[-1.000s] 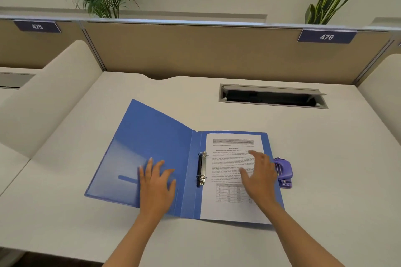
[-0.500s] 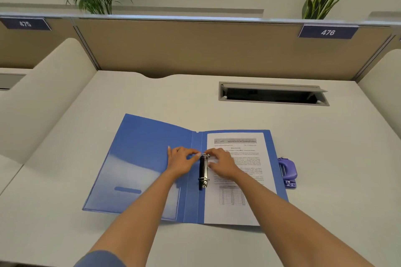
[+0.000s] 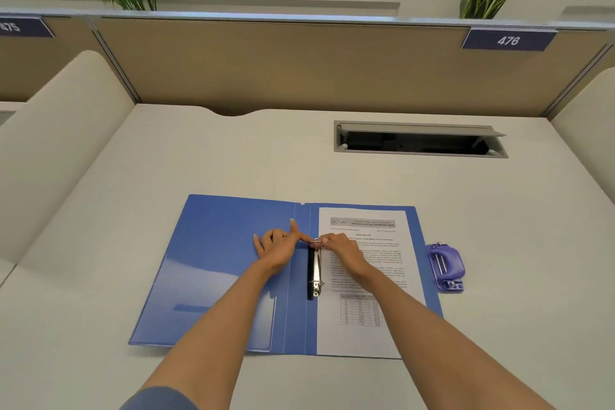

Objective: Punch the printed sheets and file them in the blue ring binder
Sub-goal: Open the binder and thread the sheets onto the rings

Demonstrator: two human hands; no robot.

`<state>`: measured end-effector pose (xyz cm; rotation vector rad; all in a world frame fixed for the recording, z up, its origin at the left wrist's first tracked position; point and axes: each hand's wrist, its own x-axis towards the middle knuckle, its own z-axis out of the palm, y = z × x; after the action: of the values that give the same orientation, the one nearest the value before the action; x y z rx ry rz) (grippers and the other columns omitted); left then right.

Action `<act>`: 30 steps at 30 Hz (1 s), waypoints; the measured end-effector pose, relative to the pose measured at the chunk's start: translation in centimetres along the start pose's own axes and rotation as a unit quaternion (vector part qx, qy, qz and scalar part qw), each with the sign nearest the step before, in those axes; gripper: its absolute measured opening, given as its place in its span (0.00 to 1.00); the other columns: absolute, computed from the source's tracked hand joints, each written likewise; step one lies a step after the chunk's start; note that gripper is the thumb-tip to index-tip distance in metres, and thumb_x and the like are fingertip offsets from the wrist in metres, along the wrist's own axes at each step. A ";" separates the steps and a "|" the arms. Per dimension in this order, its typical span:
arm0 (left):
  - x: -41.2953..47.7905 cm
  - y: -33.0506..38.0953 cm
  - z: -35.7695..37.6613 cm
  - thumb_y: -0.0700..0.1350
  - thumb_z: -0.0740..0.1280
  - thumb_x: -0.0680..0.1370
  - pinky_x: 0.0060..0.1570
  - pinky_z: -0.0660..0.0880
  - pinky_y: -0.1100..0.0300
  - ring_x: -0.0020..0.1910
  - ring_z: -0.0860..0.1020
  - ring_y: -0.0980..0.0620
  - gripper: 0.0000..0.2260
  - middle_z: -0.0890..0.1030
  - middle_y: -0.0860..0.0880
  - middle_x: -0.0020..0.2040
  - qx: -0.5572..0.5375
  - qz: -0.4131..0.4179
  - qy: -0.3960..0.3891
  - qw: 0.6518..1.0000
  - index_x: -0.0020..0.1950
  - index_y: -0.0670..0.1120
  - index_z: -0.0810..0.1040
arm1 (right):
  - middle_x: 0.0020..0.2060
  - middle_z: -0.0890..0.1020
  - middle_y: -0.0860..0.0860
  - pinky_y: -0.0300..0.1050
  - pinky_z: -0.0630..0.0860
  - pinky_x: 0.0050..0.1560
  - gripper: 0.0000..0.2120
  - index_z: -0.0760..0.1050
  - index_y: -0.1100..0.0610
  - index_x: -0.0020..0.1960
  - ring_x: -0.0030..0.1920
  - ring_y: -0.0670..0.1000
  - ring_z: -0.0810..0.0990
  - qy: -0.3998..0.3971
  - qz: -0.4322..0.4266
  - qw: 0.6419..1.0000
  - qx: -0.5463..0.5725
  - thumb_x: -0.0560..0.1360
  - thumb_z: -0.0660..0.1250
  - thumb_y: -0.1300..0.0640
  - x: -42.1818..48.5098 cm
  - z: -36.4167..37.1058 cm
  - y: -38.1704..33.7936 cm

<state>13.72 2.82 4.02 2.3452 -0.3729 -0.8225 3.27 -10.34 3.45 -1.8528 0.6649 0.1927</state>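
The blue ring binder (image 3: 216, 263) lies open and flat on the desk. Its metal ring mechanism (image 3: 315, 273) runs along the spine. The printed sheets (image 3: 366, 296) rest on the binder's right half, beside the rings. My left hand (image 3: 278, 246) and my right hand (image 3: 339, 248) meet at the upper ring, fingertips pinching it from both sides. A purple hole punch (image 3: 446, 268) stands on the desk just right of the binder.
An open cable tray slot (image 3: 419, 141) is set into the desk behind the binder. A tan partition (image 3: 299, 66) with the label 476 closes off the back, and curved side panels flank the desk. Plants stand behind the partition.
Both hands left the binder cover and the sheets and came together at the upper ring. The view has shifted slightly; binder, sheets and punch lie where they were.
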 end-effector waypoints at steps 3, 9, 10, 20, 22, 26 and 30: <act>0.8 0.1 -0.1 0.67 0.38 0.77 0.70 0.29 0.44 0.72 0.59 0.48 0.31 0.74 0.49 0.63 0.001 -0.006 -0.008 1.000 0.39 0.69 0.81 | 0.57 0.75 0.46 0.61 0.58 0.69 0.26 0.78 0.42 0.53 0.64 0.53 0.67 -0.017 0.012 1.000 0.010 0.70 0.51 0.29 0.4 -0.1 0.3; 1.4 0.7 -0.4 0.67 0.36 0.77 0.73 0.39 0.49 0.68 0.60 0.46 0.35 0.69 0.51 0.69 0.001 -0.010 -0.040 0.999 0.38 0.61 0.83 | 0.54 0.72 0.48 0.61 0.59 0.68 0.26 0.77 0.47 0.49 0.63 0.54 0.67 -0.024 0.028 0.999 0.030 0.69 0.51 0.30 0.2 -0.5 -0.2; 1.3 0.8 -0.4 0.67 0.36 0.77 0.73 0.40 0.50 0.67 0.59 0.46 0.35 0.69 0.50 0.68 -0.001 -0.013 -0.041 0.999 0.38 0.59 0.83 | 0.54 0.72 0.48 0.61 0.59 0.68 0.26 0.77 0.47 0.49 0.63 0.54 0.66 -0.026 0.027 0.999 0.027 0.69 0.51 0.30 0.2 -0.5 -0.2; 0.9 1.1 -0.2 0.67 0.39 0.78 0.72 0.46 0.49 0.62 0.63 0.49 0.35 0.74 0.56 0.54 -0.016 -0.006 0.001 1.000 0.30 0.56 0.81 | 0.51 0.74 0.48 0.60 0.59 0.68 0.21 0.76 0.43 0.41 0.61 0.54 0.67 -0.017 0.006 0.999 0.040 0.70 0.49 0.33 -0.1 -0.7 -0.3; 0.9 0.8 0.2 0.65 0.42 0.80 0.71 0.48 0.52 0.58 0.64 0.51 0.33 0.74 0.56 0.49 -0.024 0.013 0.024 0.999 0.33 0.56 0.83 | 0.52 0.77 0.48 0.58 0.61 0.68 0.23 0.79 0.43 0.45 0.61 0.53 0.70 -0.008 -0.009 0.998 0.056 0.73 0.50 0.33 0.1 -0.6 0.3; 0.7 -0.7 0.8 0.70 0.44 0.74 0.68 0.59 0.53 0.57 0.72 0.53 0.28 0.79 0.60 0.48 -0.073 0.078 0.090 0.990 0.44 0.61 0.82 | 0.50 0.80 0.51 0.45 0.66 0.61 0.19 0.80 0.53 0.51 0.55 0.48 0.76 0.012 -0.035 0.990 0.138 0.80 0.54 0.43 -1.0 -1.0 -0.2; -1.5 -1.6 1.6 0.60 0.58 0.78 0.61 0.57 0.60 0.59 0.71 0.52 0.12 0.75 0.58 0.52 -0.060 0.118 0.126 0.983 0.56 0.59 0.75 | 0.50 0.81 0.47 0.40 0.71 0.54 0.10 0.79 0.55 0.53 0.51 0.42 0.78 0.118 -0.065 0.977 0.165 0.79 0.62 0.53 -2.1 -1.1 -0.1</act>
<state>11.64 3.96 2.77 2.2052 -0.4681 -0.4165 1.42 -10.55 4.84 -1.6014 0.6893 -0.2157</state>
